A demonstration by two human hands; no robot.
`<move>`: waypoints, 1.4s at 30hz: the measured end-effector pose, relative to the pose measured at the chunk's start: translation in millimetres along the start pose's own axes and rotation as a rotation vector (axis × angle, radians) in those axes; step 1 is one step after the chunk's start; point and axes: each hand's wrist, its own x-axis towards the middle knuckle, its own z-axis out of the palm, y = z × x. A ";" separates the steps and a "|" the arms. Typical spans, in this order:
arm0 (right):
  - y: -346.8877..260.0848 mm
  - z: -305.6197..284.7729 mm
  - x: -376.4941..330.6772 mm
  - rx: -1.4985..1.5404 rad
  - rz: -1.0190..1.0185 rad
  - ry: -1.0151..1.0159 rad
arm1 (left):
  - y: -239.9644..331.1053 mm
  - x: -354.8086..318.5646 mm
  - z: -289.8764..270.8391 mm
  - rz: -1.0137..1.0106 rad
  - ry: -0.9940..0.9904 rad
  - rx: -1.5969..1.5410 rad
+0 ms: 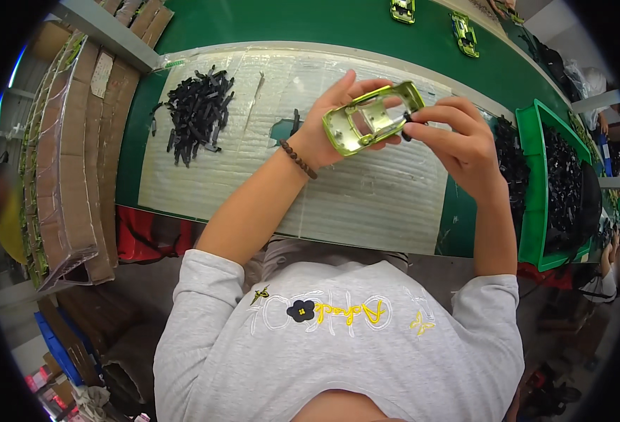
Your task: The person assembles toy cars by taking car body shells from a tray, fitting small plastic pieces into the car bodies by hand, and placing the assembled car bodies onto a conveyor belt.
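A shiny lime-green toy car body [356, 141] lies across my left hand [318, 133], its hollow underside turned up. That hand's fingers wrap under the shell, and its thumb points away from me. At the shell's right edge, my right hand [465, 137] pinches a small black plastic part [406, 128] between thumb and fingertips, right against the car body. Most of the black part is hidden by the fingers. On the pale mat, left of my hands, a heap of thin black plastic pieces [196, 112] is spread. One loose black piece [296, 121] lies beside my left wrist.
A green crate [532, 183] filled with black parts stands at the right, with more black parts [510, 165] beside it. Cardboard boxes [71, 162] rise along the left. Two green car bodies [465, 35] sit on the green belt beyond the pale mat [366, 204].
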 end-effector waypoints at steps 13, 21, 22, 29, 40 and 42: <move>-13.9 18.6 18.6 -0.057 -0.248 -0.265 | 8.9 -5.0 2.3 -0.292 -0.216 -0.042; -14.1 41.0 2.2 -0.332 -0.313 0.080 | 14.2 -5.3 12.3 -0.363 0.046 0.232; -15.3 41.0 2.0 -0.332 -0.315 0.080 | 13.6 -6.1 12.6 -0.362 0.046 0.232; -15.7 36.5 4.6 -0.334 -0.274 0.032 | 7.3 -7.3 8.6 -0.317 -0.021 0.214; 0.2 39.0 15.7 -0.237 -0.076 -0.022 | -2.4 -7.2 22.8 0.098 0.107 0.514; 1.5 46.8 14.5 -0.069 0.014 0.073 | -3.9 -3.4 22.5 0.172 0.183 0.530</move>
